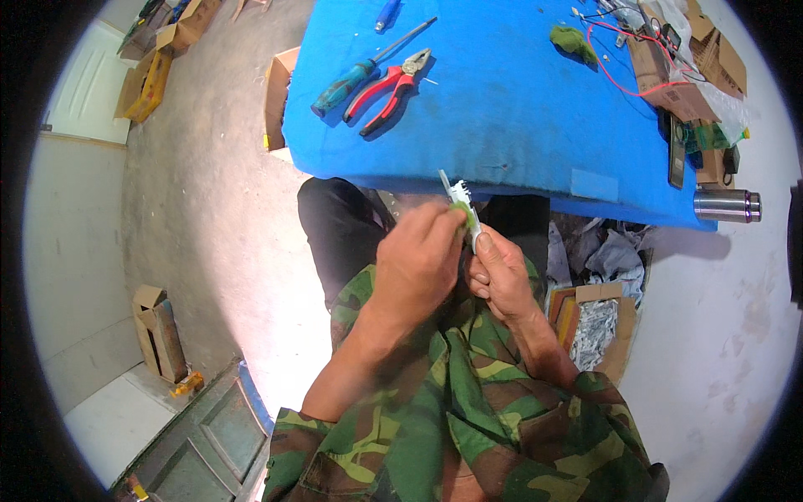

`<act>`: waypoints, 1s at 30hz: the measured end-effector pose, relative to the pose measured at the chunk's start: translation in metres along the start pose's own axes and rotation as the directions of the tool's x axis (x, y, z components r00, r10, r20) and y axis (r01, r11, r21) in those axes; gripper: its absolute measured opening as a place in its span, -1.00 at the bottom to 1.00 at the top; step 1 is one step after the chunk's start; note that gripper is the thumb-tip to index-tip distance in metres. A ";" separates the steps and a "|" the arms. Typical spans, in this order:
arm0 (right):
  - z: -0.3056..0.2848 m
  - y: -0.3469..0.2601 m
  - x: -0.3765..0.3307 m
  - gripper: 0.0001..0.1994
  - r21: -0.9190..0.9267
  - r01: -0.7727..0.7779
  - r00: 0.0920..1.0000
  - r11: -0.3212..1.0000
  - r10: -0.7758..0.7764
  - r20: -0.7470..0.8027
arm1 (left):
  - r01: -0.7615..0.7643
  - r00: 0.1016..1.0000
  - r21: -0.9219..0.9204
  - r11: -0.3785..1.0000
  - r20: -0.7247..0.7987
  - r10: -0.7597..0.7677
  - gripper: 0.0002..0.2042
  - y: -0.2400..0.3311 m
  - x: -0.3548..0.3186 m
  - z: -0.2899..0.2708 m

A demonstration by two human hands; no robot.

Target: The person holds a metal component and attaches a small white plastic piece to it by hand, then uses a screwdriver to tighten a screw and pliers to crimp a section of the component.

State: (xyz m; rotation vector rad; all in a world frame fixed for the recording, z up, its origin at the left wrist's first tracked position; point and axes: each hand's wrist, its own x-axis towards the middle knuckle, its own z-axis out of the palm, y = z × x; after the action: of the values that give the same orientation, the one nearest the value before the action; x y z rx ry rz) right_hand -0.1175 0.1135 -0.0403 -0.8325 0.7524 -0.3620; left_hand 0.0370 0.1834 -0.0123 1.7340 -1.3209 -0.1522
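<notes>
Over my lap, just off the table's front edge, my right hand [502,272] is closed on the lower end of a narrow whitish strip with a toothed upper part [459,192]. Its exact kind I cannot make out. My left hand [418,255] is closed too, pinching a small green cloth [463,212] against the strip's middle. The fingers hide part of both. A thin grey edge of the piece sticks up past the left fingertips.
On the blue-covered table [502,109] lie red-handled pliers [393,88], a teal-handled screwdriver [347,86] and another green cloth [573,42]. A metal flask [726,206] and a phone [676,155] sit at the right edge. Below right stands a box of whitish pieces [595,333].
</notes>
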 end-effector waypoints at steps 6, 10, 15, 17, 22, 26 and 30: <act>-0.003 -0.003 0.002 -0.62 -0.021 -0.009 0.999 1.000 0.010 0.037 | -0.034 0.999 -0.056 0.998 -0.009 0.034 -0.73 0.006 -0.018 0.003; 0.007 -0.002 0.000 -0.62 -0.022 -0.017 1.000 1.000 0.017 0.004 | 0.030 0.999 -0.006 1.000 0.014 -0.030 -0.73 0.003 -0.013 -0.007; 0.007 0.003 -0.008 -0.58 -0.144 0.041 0.992 0.989 -0.023 0.123 | 0.059 0.991 0.027 0.998 -0.119 -0.056 -0.74 -0.012 0.001 -0.018; 0.007 0.002 -0.010 -0.54 -0.022 -0.026 0.989 0.999 0.029 0.147 | 0.092 0.985 -0.012 0.996 -0.148 -0.093 -0.78 -0.019 0.004 -0.025; 0.001 -0.001 -0.014 -0.49 0.162 -0.021 0.982 0.987 -0.010 0.188 | 0.222 0.957 -0.153 0.963 -0.153 -0.246 -0.82 -0.026 0.004 -0.038; -0.002 -0.003 -0.019 -0.50 0.174 -0.009 0.982 0.985 -0.024 0.186 | 0.243 0.948 -0.236 0.941 -0.146 -0.282 -0.81 -0.035 -0.002 -0.037; 0.000 -0.006 -0.028 -0.51 0.107 0.040 0.980 0.993 -0.060 0.190 | 0.254 0.948 -0.264 0.931 -0.121 -0.293 -0.80 -0.038 0.004 -0.032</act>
State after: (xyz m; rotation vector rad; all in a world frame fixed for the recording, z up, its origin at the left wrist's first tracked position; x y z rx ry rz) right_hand -0.1367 0.1254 -0.0224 -0.7777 0.5290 -0.3561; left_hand 0.0833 0.1992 -0.0195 1.6722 -0.8983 -0.3169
